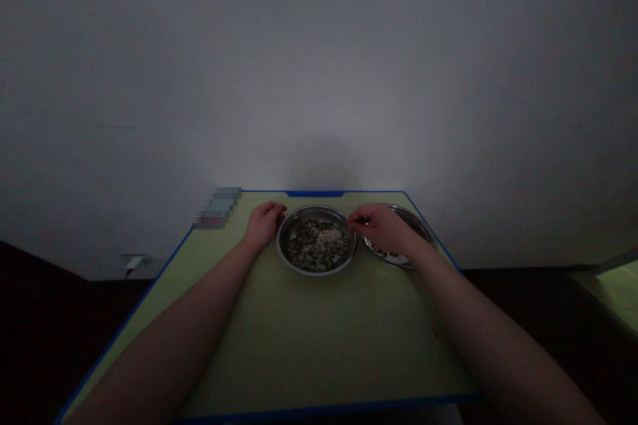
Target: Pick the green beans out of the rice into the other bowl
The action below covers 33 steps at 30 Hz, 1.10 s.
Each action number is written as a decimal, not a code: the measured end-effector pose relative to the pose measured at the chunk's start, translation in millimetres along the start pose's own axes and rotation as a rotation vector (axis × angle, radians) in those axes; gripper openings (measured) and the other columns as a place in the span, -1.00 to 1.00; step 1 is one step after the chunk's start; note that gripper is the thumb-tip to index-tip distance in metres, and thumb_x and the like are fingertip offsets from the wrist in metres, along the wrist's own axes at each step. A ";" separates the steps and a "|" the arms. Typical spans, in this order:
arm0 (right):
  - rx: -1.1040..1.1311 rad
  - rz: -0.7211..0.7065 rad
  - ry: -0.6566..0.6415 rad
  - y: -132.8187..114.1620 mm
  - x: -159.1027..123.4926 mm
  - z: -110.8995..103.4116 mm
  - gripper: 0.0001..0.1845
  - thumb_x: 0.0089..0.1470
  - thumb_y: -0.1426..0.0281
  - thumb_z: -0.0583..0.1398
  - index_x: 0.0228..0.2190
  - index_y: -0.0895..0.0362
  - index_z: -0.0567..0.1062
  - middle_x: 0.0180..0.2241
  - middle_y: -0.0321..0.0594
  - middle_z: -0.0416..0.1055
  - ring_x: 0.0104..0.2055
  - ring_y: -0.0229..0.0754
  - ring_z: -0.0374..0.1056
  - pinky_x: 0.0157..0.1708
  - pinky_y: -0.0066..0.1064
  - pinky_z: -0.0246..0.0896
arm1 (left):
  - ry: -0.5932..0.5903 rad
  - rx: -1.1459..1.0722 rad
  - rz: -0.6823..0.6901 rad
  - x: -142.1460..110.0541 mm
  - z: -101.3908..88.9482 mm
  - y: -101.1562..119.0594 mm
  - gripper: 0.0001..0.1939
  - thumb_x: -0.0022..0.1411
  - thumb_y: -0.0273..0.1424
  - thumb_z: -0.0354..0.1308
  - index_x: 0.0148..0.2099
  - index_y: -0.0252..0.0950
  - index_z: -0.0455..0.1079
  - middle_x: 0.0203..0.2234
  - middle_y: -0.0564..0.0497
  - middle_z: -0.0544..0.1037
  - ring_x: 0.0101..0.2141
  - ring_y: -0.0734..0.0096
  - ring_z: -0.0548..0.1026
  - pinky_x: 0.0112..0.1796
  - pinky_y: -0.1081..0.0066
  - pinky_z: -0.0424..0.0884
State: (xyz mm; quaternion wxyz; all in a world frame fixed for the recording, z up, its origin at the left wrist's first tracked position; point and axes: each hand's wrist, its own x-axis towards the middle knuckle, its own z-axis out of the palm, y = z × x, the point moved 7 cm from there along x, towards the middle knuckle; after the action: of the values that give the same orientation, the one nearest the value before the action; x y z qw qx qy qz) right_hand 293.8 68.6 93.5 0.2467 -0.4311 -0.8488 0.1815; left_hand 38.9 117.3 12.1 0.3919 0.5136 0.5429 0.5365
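A round metal bowl (286, 259) stands at the far middle of a light green table (309, 339); it holds a mix of dark and pale grains (317, 244). My left hand (264, 221) rests curled against the bowl's left rim. My right hand (381, 226) hovers over the gap between this bowl and a second metal dish (417, 224) to its right, fingertips pinched together at the first bowl's right rim. What the pinch holds is too small to see. A few dark grains (386, 254) lie in the second dish.
The table has a blue edge (319, 408) and stands against a plain pale wall (319, 66). A blurred small object (219, 209) sits at the far left corner. A white plug (133, 263) lies low on the wall at left. Dark floor surrounds the table.
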 end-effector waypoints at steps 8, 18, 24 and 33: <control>0.040 -0.022 0.221 34.5 -32.5 -39.4 -0.86 -0.09 0.31 0.24 -0.50 0.15 0.50 -0.50 -0.26 0.33 -0.42 -0.27 0.27 -0.41 -0.43 0.16 | 0.006 0.022 0.004 1.9 -1.7 -3.5 -0.71 0.01 -0.18 0.08 -0.43 -0.32 0.41 -0.70 0.11 0.38 -0.66 0.51 0.30 -0.59 0.50 0.20; 0.044 0.069 0.108 63.5 -50.6 -37.8 -0.81 -0.07 0.29 0.21 -0.40 0.13 0.55 -0.54 -0.29 0.28 -0.48 -0.28 0.23 -0.46 -0.43 0.14 | 0.018 0.048 0.015 -1.0 -4.4 3.4 -0.76 0.00 -0.24 0.07 -0.44 -0.32 0.43 -0.69 0.09 0.39 -0.65 0.52 0.30 -0.61 0.51 0.20; 0.087 0.147 0.172 78.2 -59.2 -56.3 -0.72 -0.08 0.23 0.22 -0.34 0.13 0.55 -0.52 -0.27 0.33 -0.47 -0.27 0.23 -0.48 -0.43 0.14 | 0.018 0.050 0.003 -2.6 -4.0 5.0 -0.77 0.00 -0.26 0.06 -0.44 -0.32 0.42 -0.68 0.10 0.38 -0.66 0.53 0.28 -0.61 0.52 0.19; -0.075 -0.059 0.007 -4.1 -1.5 -21.1 -0.76 0.00 0.25 0.16 -0.35 0.11 0.55 -0.47 -0.23 0.42 -0.43 -0.26 0.28 -0.41 -0.43 0.12 | 0.004 0.032 0.015 -0.1 -2.7 0.1 -0.74 0.01 -0.22 0.06 -0.43 -0.32 0.42 -0.67 0.10 0.38 -0.64 0.52 0.30 -0.58 0.51 0.20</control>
State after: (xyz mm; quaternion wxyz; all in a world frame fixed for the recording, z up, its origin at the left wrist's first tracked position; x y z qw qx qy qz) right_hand 304.0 67.1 112.4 0.2386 -0.4153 -0.8665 0.1408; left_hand 36.3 116.8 12.5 0.3785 0.5229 0.5484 0.5315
